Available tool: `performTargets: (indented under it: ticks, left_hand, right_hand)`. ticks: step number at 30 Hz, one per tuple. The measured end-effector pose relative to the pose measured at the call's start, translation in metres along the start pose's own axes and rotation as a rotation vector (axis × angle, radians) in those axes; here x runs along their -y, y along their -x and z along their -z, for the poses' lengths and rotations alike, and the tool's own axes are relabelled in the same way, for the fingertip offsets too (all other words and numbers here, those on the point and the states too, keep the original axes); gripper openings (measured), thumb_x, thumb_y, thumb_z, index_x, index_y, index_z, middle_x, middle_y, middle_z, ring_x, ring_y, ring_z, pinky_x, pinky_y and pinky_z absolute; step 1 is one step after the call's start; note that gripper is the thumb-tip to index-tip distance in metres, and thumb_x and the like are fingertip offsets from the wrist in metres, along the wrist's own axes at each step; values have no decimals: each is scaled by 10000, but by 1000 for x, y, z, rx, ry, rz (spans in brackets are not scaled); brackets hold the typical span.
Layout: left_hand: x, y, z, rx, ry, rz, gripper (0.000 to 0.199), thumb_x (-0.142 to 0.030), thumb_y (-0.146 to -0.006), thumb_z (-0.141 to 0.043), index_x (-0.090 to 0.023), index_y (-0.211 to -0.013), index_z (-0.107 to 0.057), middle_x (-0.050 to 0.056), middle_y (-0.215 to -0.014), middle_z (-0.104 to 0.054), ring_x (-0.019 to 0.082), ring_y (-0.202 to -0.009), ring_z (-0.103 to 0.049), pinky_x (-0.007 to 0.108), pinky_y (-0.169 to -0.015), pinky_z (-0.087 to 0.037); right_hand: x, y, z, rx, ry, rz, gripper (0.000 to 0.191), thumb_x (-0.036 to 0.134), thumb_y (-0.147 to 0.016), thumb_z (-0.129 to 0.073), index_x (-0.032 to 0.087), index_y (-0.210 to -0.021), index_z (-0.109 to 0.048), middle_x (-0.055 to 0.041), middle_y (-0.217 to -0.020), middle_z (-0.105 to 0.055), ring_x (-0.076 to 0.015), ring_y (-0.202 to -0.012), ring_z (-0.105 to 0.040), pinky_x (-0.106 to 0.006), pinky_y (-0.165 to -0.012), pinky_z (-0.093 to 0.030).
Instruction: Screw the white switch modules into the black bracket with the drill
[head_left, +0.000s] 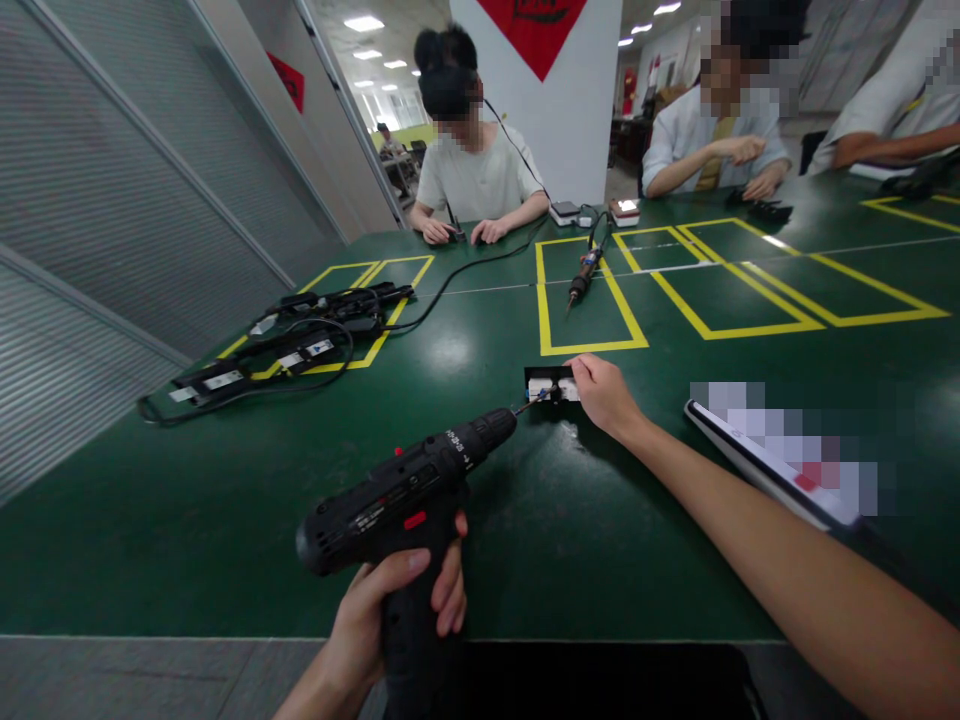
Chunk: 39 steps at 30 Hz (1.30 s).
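Note:
My left hand [405,600] is wrapped around the handle of a black cordless drill [405,485] with red details. Its long bit [531,403] points forward and right, the tip at a small black-and-white part [541,388] on the green table. Whether the tip presses into the part or only lies in front of it, I cannot tell. My right hand [602,392] pinches that part at its right end, with the fingertips partly hidden behind it. The part has a dark upright back, white blocks and a dark middle.
Black power strips and cables [300,340] lie at the left. An electric screwdriver [583,278] rests inside a yellow taped frame [592,348]. A tablet-like device [780,465], partly blurred, lies right of my forearm. People [480,170] sit across the green table [225,540].

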<state>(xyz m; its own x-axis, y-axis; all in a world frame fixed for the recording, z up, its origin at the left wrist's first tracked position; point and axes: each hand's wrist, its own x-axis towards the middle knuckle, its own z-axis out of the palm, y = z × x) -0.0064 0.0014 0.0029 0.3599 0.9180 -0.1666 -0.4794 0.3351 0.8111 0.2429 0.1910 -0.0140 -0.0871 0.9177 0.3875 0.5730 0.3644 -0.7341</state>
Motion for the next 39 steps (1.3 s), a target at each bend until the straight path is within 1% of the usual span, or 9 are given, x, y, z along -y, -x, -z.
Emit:
performTargets:
  ticks: [3, 7, 11, 15, 24, 30, 39]
  left_hand:
    - [0, 0, 0, 1, -3, -4, 301, -283, -804, -429, -104, -1035, -504, 4, -560, -480, 141, -447, -489, 319, -503, -427]
    - [1, 0, 0, -29, 0, -8, 308, -285, -796, -433, -101, -1033, -498, 2, -551, -480, 141, -436, -485, 315, -492, -424]
    - [1, 0, 2, 8, -6, 6, 304, -287, -797, -438, -106, -1032, -502, 6, -561, -484, 147, -452, -498, 324, -507, -432]
    - [0, 0, 1, 19, 12, 6, 298, -276, -801, -433, -103, -1031, -511, 10, -568, -489, 146, -459, -501, 321, -510, -436]
    - [-1, 0, 1, 24, -5, -13, 313, -273, -801, -424, -102, -1050, -507, 6, -564, -478, 142, -454, -494, 323, -509, -433]
    - [1, 0, 4, 33, 0, -3, 321, -272, -811, -405, -101, -1065, -499, 10, -574, -481, 142, -461, -493, 324, -511, -431]
    - [-1, 0, 3, 26, 7, 10, 312, -267, -812, -409, -105, -1063, -498, 9, -577, -489, 141, -463, -496, 323, -516, -433]
  right_hand:
    - [-2, -1, -1, -7, 0, 14, 357, 274, -911, -305, 144, -888, -637, -90, -860, -647, -193, -787, -569, -288, -716, -392]
    - [-4, -1, -2, -10, -1, 24, 356, 273, -910, -304, 148, -887, -637, -89, -865, -650, -193, -798, -570, -288, -729, -393]
    - [-5, -2, -3, -10, -5, 22, 355, 276, -908, -306, 149, -875, -636, -86, -856, -651, -193, -788, -569, -288, -720, -394]
    - [-5, -1, -3, -18, -5, 25, 354, 276, -906, -307, 150, -874, -636, -84, -847, -649, -194, -775, -566, -292, -711, -392]
    - [-3, -1, -2, -16, 0, 22, 358, 267, -906, -303, 145, -849, -635, -85, -832, -643, -191, -761, -561, -289, -696, -387]
    - [-2, -1, -2, -19, -3, 21, 352, 268, -905, -310, 145, -842, -634, -87, -833, -645, -187, -756, -561, -284, -691, -386]
    - [-3, -2, -3, -22, 17, 13, 350, 244, -899, -319, 132, -856, -648, -92, -843, -656, -189, -777, -574, -278, -702, -386]
